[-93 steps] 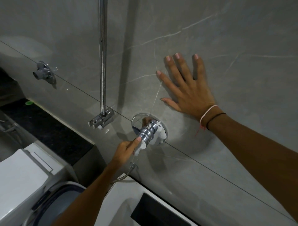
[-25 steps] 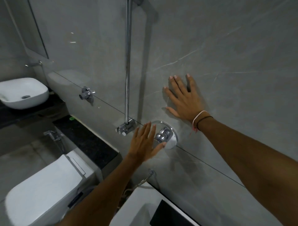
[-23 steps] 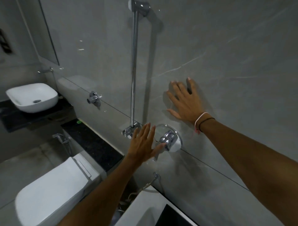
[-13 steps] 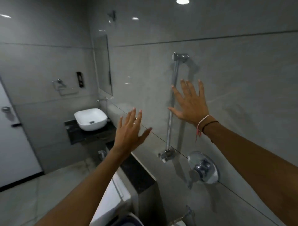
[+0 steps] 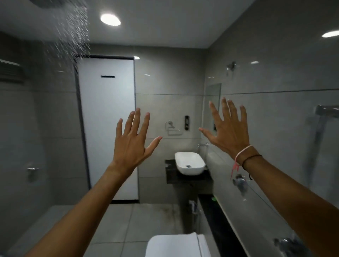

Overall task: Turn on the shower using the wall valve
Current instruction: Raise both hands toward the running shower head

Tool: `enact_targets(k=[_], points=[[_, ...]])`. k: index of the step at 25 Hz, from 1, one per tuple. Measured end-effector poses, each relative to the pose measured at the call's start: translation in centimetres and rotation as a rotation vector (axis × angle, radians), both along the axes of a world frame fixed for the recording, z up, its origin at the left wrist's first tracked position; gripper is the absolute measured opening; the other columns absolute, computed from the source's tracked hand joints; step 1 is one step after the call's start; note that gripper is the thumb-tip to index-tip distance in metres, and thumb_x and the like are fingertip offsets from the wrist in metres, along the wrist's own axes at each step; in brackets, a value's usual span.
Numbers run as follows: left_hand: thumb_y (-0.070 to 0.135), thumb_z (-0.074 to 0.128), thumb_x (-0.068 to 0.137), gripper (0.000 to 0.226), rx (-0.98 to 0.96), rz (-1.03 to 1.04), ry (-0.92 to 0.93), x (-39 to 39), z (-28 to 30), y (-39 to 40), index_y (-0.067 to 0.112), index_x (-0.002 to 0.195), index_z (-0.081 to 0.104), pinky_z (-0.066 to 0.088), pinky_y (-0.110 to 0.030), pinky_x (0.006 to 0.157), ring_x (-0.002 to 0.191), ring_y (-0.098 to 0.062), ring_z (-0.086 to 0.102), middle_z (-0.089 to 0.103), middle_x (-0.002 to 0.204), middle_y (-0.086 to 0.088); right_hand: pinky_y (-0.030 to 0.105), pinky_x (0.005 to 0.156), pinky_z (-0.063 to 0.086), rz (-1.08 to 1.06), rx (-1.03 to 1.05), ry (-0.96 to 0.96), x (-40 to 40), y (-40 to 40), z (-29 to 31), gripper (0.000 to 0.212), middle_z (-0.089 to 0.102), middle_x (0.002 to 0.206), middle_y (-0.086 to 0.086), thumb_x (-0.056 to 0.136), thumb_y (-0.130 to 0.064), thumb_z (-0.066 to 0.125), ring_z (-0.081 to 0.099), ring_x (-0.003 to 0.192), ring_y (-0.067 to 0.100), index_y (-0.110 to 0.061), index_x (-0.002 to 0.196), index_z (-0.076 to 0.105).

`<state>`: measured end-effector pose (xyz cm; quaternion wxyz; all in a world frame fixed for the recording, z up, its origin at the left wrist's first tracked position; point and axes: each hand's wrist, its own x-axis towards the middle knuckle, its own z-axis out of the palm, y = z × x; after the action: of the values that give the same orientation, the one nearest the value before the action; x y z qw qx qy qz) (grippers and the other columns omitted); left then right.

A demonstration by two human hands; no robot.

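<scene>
Water drops fall from an overhead shower head, whose dark edge shows at the top left. My left hand is raised in mid-air, fingers spread, holding nothing. My right hand, with bands on the wrist, is raised beside the right wall, also open and empty. A blurred chrome fitting sits low on the right wall under my right forearm; I cannot tell whether it is the valve. The top of the chrome shower rail shows at the right edge.
A white door stands straight ahead. A white basin sits on a dark counter by the right wall, with a mirror above. A small wall tap, a dark ledge and the toilet lie below.
My left hand let go of the valve handle and rose; my right hand came off the wall. The view swung up and left, and shower water is falling.
</scene>
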<state>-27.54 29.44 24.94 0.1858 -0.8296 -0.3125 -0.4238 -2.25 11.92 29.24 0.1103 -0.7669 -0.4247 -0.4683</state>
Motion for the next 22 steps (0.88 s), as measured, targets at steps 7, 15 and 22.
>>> enact_targets(k=[7, 15, 22], points=[[0.075, 0.020, 0.090, 0.089, 0.029, 0.299, -0.013, -11.8, 2.8, 1.4, 0.022, 0.161, 0.006, 0.008, -0.058, 0.125, 0.157, -0.029, 0.005, 0.003, 0.170, -0.012, 0.068, 0.126, 0.013, 0.227, 0.008, -0.025, -7.5, 7.4, 2.5, 0.101, 0.016, 0.174, 0.025, 0.089, -0.079, 0.030, 0.017, 0.160, 0.042, -0.019, 0.170, 0.021], [0.076, 0.017, 0.091, 0.088, 0.094, 0.524, -0.021, -21.4, 6.2, 0.2, 0.022, 0.161, 0.007, 0.011, -0.061, 0.124, 0.156, -0.029, 0.005, 0.001, 0.169, -0.015, 0.069, 0.125, 0.016, 0.420, 0.082, -0.095, -15.3, 11.8, 5.2, 0.100, 0.023, 0.171, 0.027, 0.089, -0.080, 0.023, 0.023, 0.158, 0.044, -0.017, 0.168, 0.028], [0.079, 0.008, 0.088, 0.092, 0.111, 0.638, -0.029, -26.7, 8.1, -1.4, 0.023, 0.161, 0.005, 0.010, -0.061, 0.124, 0.157, -0.029, 0.003, 0.000, 0.170, -0.014, 0.067, 0.127, 0.014, 0.527, 0.126, -0.115, -20.7, 14.1, 7.1, 0.100, 0.020, 0.172, 0.025, 0.090, -0.080, 0.028, 0.019, 0.160, 0.042, -0.019, 0.169, 0.026]])
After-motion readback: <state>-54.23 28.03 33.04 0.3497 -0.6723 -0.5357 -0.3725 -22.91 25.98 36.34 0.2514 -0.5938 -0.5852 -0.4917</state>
